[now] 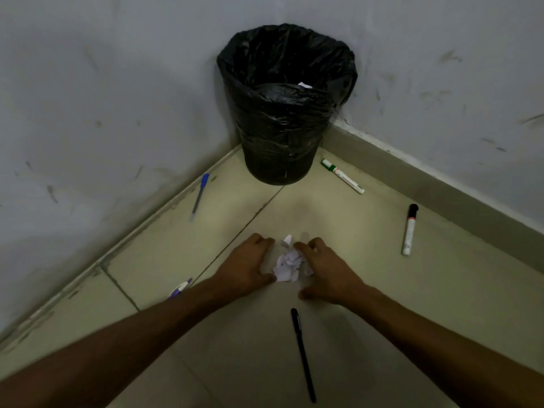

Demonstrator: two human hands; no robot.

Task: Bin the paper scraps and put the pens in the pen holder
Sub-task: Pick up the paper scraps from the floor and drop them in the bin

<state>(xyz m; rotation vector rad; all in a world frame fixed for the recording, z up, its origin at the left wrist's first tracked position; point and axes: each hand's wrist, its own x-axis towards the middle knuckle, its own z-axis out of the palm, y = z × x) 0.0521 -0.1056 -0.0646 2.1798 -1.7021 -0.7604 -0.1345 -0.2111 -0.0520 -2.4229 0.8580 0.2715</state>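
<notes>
Head view: scrap-binning step. Left hand [245,265] and right hand [328,273] flank the paper scraps [290,263] on the floor [412,295], each grip curled round them. Next move, likely: lift together into the bin [285,119].

- You have one view: the head camera, wide-angle, looking forward and steeply down into a room corner where two walls meet the tiled floor [368,290].
- The bin [282,119] sits top centre at the far end (you see into its mouth from above).
- Your forearms enter from the bottom corners. The left hand [247,266] and right hand [326,272] cup the paper scraps [288,265] mid-frame, close below the lens.
- The black pen [303,354] lies nearest you, low in frame.
</notes>
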